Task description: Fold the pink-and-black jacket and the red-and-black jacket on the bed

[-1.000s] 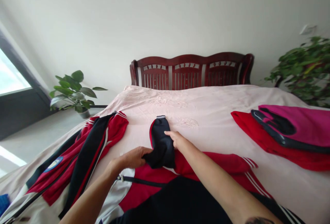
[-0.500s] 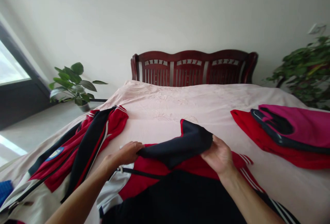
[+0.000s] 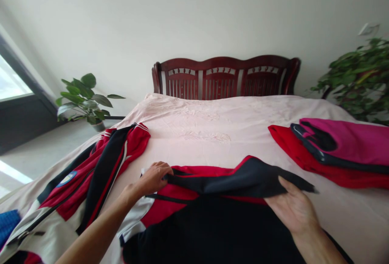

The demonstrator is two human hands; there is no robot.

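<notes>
A track jacket (image 3: pixel 219 227) in navy, red and white lies on the bed in front of me. My left hand (image 3: pixel 155 177) is closed on its upper left edge, with the fingertips curled over the cloth. From there a dark navy strip of the jacket with red edging stretches across to my right hand (image 3: pixel 294 209). The right thumb presses on top of this strip, and the other fingers are beneath it, partly hidden. The strip's dark end sticks out past the thumb. To the left lies a second track jacket (image 3: pixel 101 187), red, navy and off-white, with a round badge.
A pale pink sheet (image 3: pixel 194 142) covers the bed. At the right is a pile of folded clothes (image 3: pixel 349 142), magenta, navy and red. Blue cloth (image 3: pixel 8 223) shows at the left edge. Behind stands a dark wooden headboard (image 3: pixel 226 78), with potted plants (image 3: pixel 88 98) at both sides.
My right hand has moved right and towards me, drawing the navy strip out sideways over the jacket. The raised fold has dropped and shifted right. My left hand keeps nearly the same place.
</notes>
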